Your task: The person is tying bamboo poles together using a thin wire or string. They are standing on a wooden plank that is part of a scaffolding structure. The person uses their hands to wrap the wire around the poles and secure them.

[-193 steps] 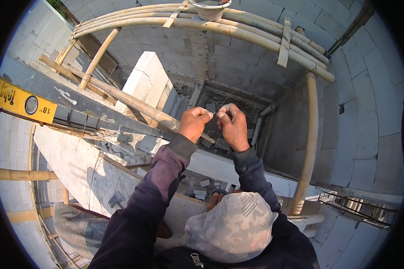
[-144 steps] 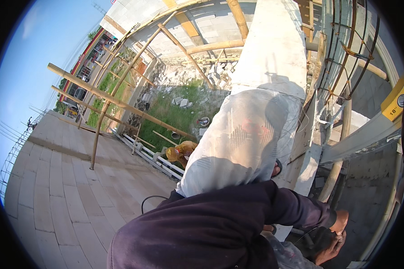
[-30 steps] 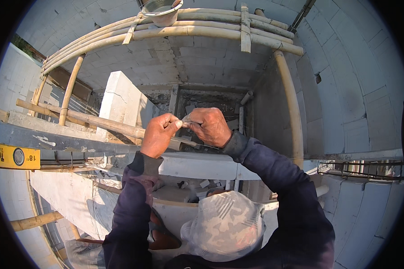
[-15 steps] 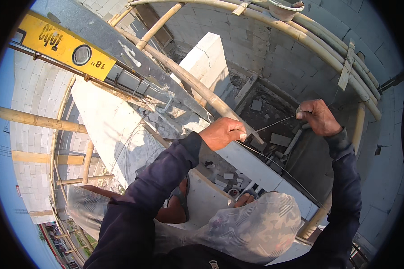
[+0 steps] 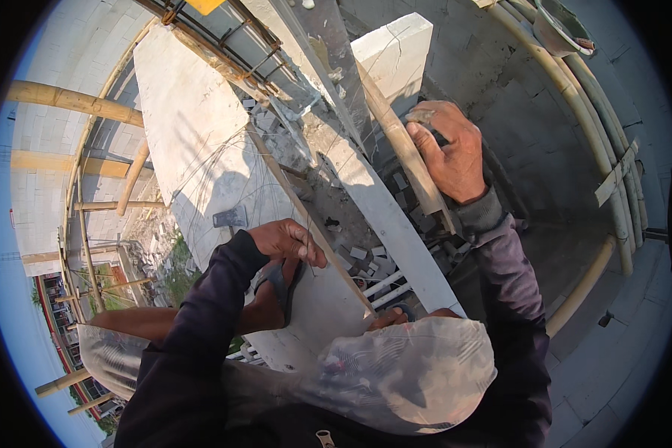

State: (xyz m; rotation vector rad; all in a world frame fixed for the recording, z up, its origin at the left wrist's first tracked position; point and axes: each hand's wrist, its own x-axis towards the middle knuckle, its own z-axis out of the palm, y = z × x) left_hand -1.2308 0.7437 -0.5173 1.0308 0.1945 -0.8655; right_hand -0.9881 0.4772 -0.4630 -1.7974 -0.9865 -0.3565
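My left hand (image 5: 287, 243) hovers over the white board, its fingers curled and pressed together; a short thin strand seems to hang below them. My right hand (image 5: 452, 153) is closed beside the bamboo pole (image 5: 403, 142), thumb and forefinger at the pole's edge. What sits in its grip is hidden. Thin loose wires (image 5: 220, 153) lie tangled across the white board (image 5: 190, 97), left of the left hand. A tool with a flat grey metal blade (image 5: 230, 216) rests there too, partly behind my left sleeve.
A long pale beam (image 5: 403, 246) runs diagonally over a rubble-strewn gap. Steel rebar (image 5: 250, 45) and a yellow spirit level (image 5: 205, 6) are at the top. A bucket (image 5: 560, 30) stands by bamboo rails (image 5: 567, 89) at right. My sandalled foot (image 5: 280, 295) is on the boards.
The string stretched between my hands no longer shows there. My left hand has moved left and lower, my right hand left and up to the bamboo pole. The view has shifted too.
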